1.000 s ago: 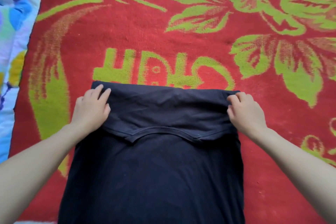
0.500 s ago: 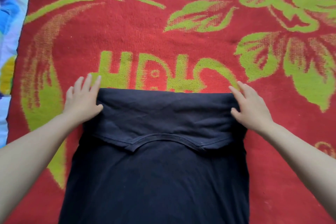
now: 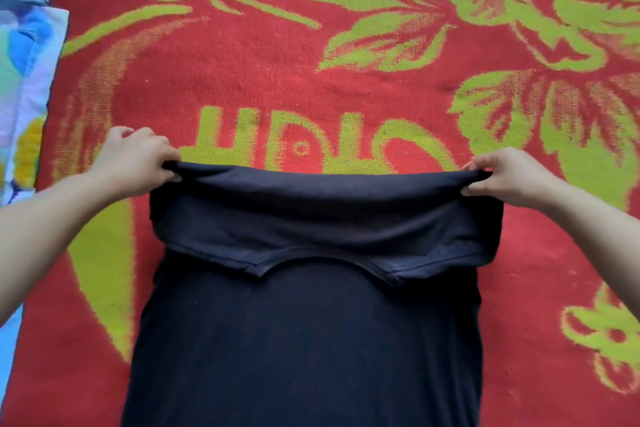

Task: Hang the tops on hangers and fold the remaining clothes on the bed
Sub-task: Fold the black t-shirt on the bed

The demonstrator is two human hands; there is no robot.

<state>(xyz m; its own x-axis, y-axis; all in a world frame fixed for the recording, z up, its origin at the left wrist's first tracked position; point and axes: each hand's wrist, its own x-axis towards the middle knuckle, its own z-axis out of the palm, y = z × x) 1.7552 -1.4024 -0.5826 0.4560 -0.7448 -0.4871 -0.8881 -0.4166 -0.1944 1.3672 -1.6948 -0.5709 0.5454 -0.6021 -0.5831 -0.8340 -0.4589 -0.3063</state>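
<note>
Head cam: left hand (image 3: 135, 163) at 9 o'clock, right hand (image 3: 509, 178) at 3, both pinching the black garment (image 3: 311, 340) by its fold, uneven pulling could skew it.

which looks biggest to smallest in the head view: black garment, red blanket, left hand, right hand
1. red blanket
2. black garment
3. left hand and right hand: they look alike, so not ranked

Centre: garment (image 3: 304, 340) on blanket (image 3: 277, 62); left hand (image 3: 135, 163) at its far-left corner, right hand (image 3: 512, 177) far-right; sheet (image 3: 27, 80) leftmost.
</note>
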